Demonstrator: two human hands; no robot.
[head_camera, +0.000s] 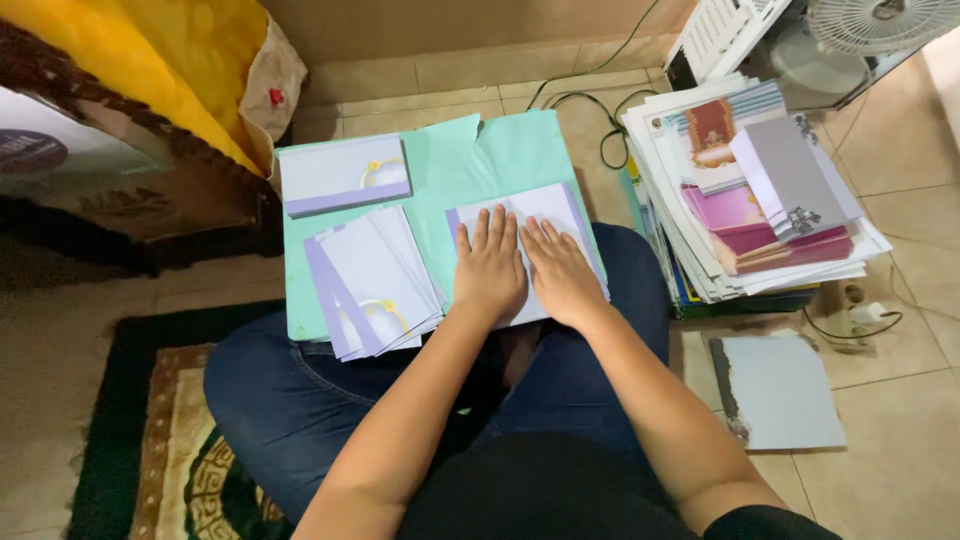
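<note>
Dark blue denim lap (290, 400) is closest to the lens, person sitting cross-legged on the tile floor. Over the knees lies a big mint-green paper sheet (450, 170) as a work surface, and on it sits the pale lilac folded card (548, 208). Left hand (490, 268) and right hand (560, 275) lie flat, fingers spread, gripping nothing (just pressing). Best bet, I think: keep both palms even and rub outward along the crease so the edges stay lined up. Fanned lilac card pile (375, 280) sits just left.
</note>
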